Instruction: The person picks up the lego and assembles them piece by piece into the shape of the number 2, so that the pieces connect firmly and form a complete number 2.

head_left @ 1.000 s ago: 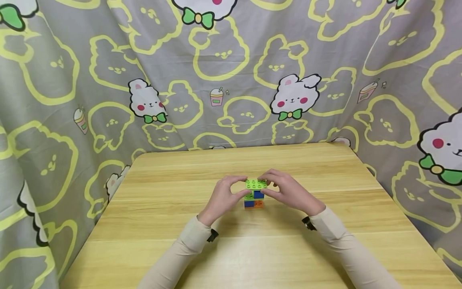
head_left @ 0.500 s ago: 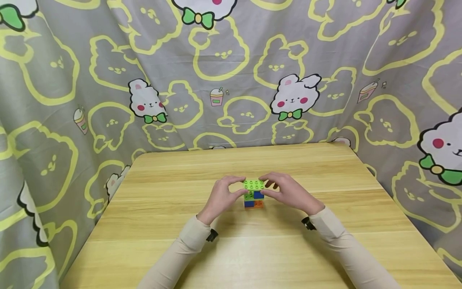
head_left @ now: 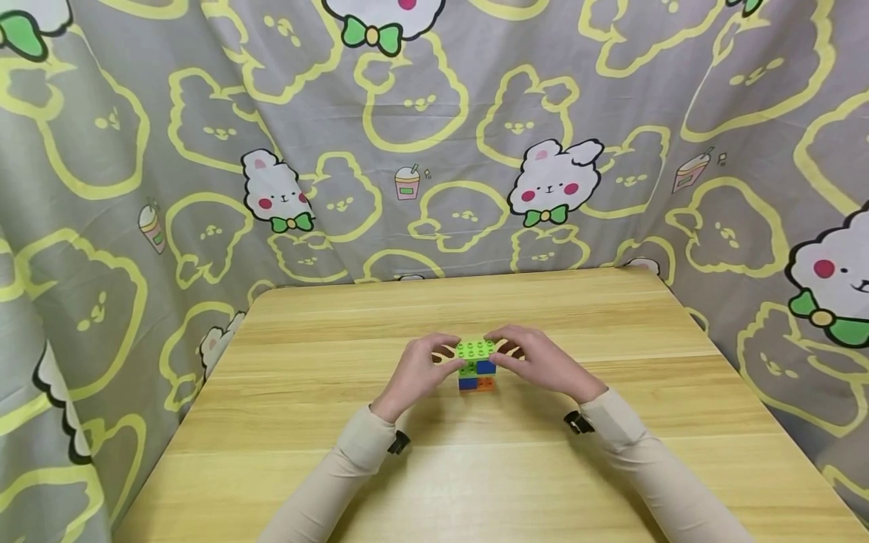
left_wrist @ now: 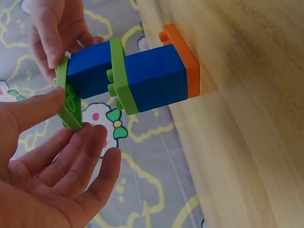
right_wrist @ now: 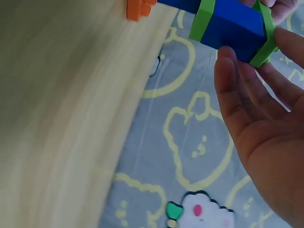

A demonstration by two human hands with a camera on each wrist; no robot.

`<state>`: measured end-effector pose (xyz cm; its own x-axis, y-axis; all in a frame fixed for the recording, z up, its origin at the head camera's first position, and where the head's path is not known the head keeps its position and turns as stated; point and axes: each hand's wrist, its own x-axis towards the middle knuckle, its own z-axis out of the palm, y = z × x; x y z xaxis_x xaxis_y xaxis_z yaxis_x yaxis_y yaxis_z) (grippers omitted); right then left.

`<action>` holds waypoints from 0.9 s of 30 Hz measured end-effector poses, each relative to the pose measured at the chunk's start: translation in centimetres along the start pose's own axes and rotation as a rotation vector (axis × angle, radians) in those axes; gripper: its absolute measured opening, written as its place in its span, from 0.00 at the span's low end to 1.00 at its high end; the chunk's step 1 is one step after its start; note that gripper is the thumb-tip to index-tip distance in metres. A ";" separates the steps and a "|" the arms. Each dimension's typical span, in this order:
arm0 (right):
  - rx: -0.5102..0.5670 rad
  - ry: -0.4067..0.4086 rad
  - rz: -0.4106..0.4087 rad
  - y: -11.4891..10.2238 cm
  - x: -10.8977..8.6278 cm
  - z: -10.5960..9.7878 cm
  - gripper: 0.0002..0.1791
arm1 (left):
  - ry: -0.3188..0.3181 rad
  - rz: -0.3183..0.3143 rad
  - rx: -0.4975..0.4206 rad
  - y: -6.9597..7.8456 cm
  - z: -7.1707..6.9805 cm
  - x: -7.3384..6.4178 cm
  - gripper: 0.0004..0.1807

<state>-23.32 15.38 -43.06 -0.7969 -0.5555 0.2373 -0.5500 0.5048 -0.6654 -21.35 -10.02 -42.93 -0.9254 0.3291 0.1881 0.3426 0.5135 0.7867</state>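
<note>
A small tower of toy building blocks stands upright on the table. At its base is an orange plate [head_left: 485,385], bearing a blue block [left_wrist: 156,80] on the left. Over that lies a lower green plate [left_wrist: 123,83], then a second blue block [head_left: 486,367] on the right. My left hand [head_left: 419,373] pinches the left end of the top green plate [head_left: 476,350] between thumb and fingers. Its right end is between the thumb and fingers of my right hand [head_left: 546,364]. In the left wrist view this plate meets the upper blue block; whether it is pressed fully on, I cannot tell.
The wooden table [head_left: 326,452] spreads around the tower on all sides. A grey curtain [head_left: 434,113] with yellow outlines and white cartoon animals hangs behind the table and along both sides. A dark strap device [head_left: 578,422] sits at the right wrist.
The top green plate has shifted slightly left and now sits a little lower over the tower. Both hands have moved only slightly with it. The lower blocks stay in place.
</note>
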 end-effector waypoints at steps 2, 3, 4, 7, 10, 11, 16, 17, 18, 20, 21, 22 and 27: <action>0.053 -0.013 0.022 0.3 0.0 0.1 0.22 | -0.013 -0.016 -0.020 0.0 0.0 0.0 0.23; 0.079 -0.020 0.032 0.5 0.0 0.1 0.23 | -0.019 -0.019 -0.028 -0.1 0.0 -0.1 0.24; 0.107 -0.029 0.045 0.7 0.0 0.1 0.23 | -0.025 -0.022 -0.032 -0.1 0.0 -0.1 0.24; 0.197 -0.067 0.091 1.0 0.0 0.2 0.25 | -0.037 -0.028 -0.044 -0.2 0.0 -0.1 0.24; 0.293 -0.125 0.136 1.2 -0.1 0.2 0.26 | -0.047 -0.040 -0.049 -0.3 0.0 0.0 0.23; 0.319 -0.144 0.148 1.2 -0.1 0.2 0.27 | -0.053 -0.046 -0.055 -0.3 -0.1 0.0 0.23; 0.407 -0.207 0.201 1.3 -0.3 0.2 0.27 | -0.103 -0.082 -0.071 -0.6 -0.3 0.0 0.25; 0.419 -0.214 0.210 1.4 -0.3 0.3 0.28 | -0.114 -0.088 -0.075 -0.6 -0.3 0.0 0.26; 0.430 -0.220 0.217 1.4 -0.3 0.3 0.28 | -0.124 -0.091 -0.074 -0.7 -0.4 0.1 0.26; 0.447 -0.237 0.221 1.5 -0.3 0.3 0.29 | -0.140 -0.092 -0.077 -0.9 -0.4 0.1 0.26; 0.451 -0.243 0.225 1.5 -0.4 0.3 0.30 | -0.145 -0.092 -0.076 -1.0 -0.4 0.2 0.26; 0.456 -0.248 0.227 1.5 -0.4 0.3 0.30 | -0.149 -0.087 -0.076 -1.0 -0.4 0.2 0.26; 0.467 -0.260 0.223 1.7 -0.3 0.3 0.32 | -0.158 -0.083 -0.081 -1.3 -0.5 0.3 0.24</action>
<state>-23.95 16.20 -44.51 -0.7609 -0.6431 -0.0865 -0.1603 0.3155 -0.9353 -22.19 -10.95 -43.56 -0.9108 0.4117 0.0306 0.2457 0.4810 0.8416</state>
